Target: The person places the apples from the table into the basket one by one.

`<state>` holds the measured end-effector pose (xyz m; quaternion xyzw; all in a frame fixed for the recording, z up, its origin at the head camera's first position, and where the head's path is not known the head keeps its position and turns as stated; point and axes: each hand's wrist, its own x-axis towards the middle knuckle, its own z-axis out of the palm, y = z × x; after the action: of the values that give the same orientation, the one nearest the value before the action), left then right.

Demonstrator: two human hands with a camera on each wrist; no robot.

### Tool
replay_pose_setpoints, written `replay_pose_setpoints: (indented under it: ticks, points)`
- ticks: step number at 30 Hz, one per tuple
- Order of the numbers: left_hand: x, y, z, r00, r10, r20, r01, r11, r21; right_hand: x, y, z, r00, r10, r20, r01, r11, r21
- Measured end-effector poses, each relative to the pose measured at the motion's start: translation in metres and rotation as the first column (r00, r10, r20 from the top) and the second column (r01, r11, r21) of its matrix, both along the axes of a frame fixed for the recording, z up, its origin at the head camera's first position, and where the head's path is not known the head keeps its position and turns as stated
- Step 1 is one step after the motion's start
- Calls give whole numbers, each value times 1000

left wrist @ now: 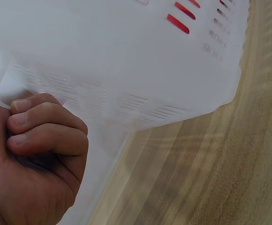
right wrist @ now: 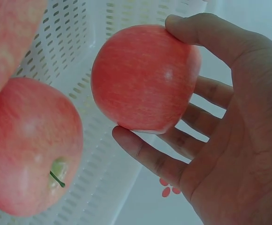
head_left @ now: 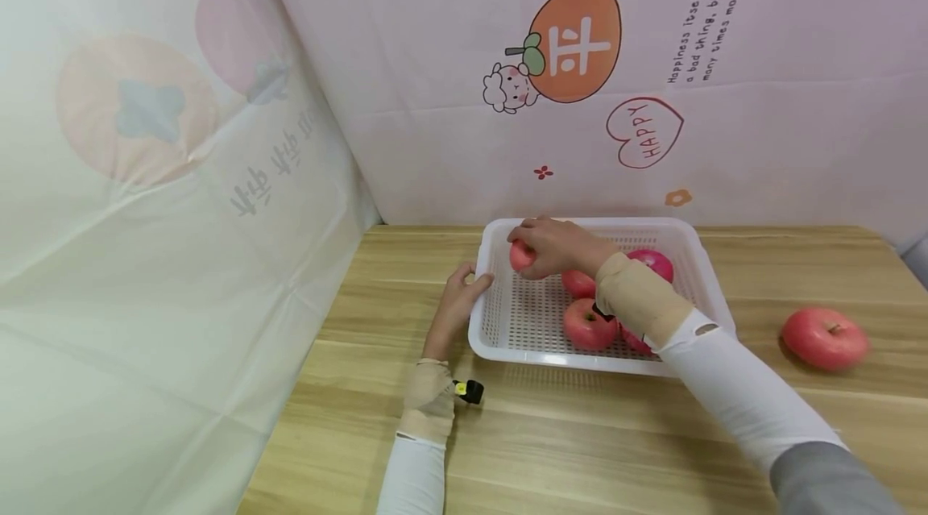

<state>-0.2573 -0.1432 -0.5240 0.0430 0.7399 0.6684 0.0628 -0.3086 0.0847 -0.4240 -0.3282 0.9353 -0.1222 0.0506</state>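
A white perforated plastic basket (head_left: 551,359) stands on the wooden table. At its left side, my left hand (head_left: 455,304) grips the rim; in the left wrist view its fingers (left wrist: 51,136) are curled at the basket's edge. Over the basket's back left corner my right hand (head_left: 558,247) holds a red apple (head_left: 521,256). The right wrist view shows that apple (right wrist: 145,77) between thumb and fingertips, clear of the palm. More red apples (head_left: 589,325) lie in the basket, along with a magenta item (head_left: 654,262) partly hidden by my right forearm.
One red apple (head_left: 825,338) sits on the wooden table (head_left: 580,450) to the right of the basket. A printed pink cloth (head_left: 435,112) hangs right behind the basket, and a pale cloth (head_left: 145,273) closes off the left side.
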Motion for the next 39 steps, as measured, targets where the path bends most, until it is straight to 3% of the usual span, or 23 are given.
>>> replay_pose_setpoints:
  ticks: [39]
  points:
    - [0, -1, 1, 1000, -19, 13, 19, 1000, 11, -9, -20, -23, 998, 65, 23, -66, 994, 90]
